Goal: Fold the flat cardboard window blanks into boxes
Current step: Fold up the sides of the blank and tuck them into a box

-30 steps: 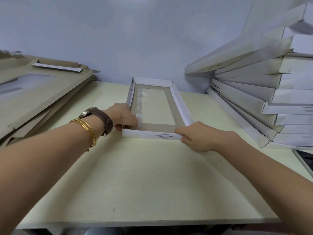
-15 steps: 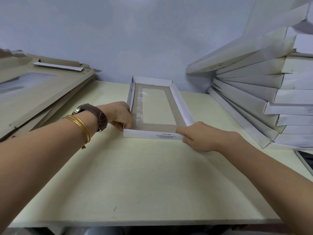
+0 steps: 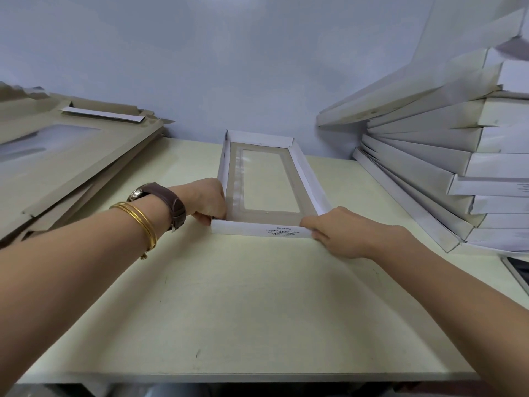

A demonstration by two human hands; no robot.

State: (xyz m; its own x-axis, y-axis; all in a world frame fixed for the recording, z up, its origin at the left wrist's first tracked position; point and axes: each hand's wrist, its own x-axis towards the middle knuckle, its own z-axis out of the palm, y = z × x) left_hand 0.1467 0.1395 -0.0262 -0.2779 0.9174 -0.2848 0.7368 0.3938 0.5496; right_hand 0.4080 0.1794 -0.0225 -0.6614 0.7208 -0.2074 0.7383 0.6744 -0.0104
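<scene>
Right, on the pale table [image 3: 257, 310], both hands are at the near end of the window box [image 3: 252, 228]. The left hand [image 3: 209, 202] pinches its near-left corner with curled fingers, and the right hand [image 3: 343, 233] grips the near-right corner. The box sits mid-table, walls upright. Flat blanks [image 3: 71, 147] pile up far left, folded boxes [image 3: 429, 156] stack far right.

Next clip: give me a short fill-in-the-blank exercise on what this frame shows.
1. The left hand and right hand grip the window box at its two ___ corners.
2. The brown wristwatch sits on the ___ wrist.
3. The stack of folded boxes stands on the table's ___ side.
Missing words: near; left; right.
</scene>
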